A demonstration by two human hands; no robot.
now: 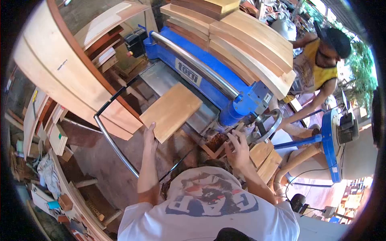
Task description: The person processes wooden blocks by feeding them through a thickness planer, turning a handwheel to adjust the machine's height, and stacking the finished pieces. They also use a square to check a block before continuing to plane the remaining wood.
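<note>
A light wooden board (172,111) lies partly on the metal bed (161,77) of a blue machine (189,66), its near end sticking out toward me. My left hand (150,134) is closed on the board's near left corner. To the right, beside the machine's near corner, my right hand (238,148) is raised with its fingers apart and nothing between them. It is close to a metal handwheel (271,127) but apart from it. Two small wood pieces (268,164) lie just right of that hand.
Stacked boards (257,38) sit on and behind the machine. Long panels (60,60) lean at the left. A curved metal bar (116,146) projects near my left arm. A co-worker (317,68) bends at the right by a blue stand (330,144) and hoses (290,160).
</note>
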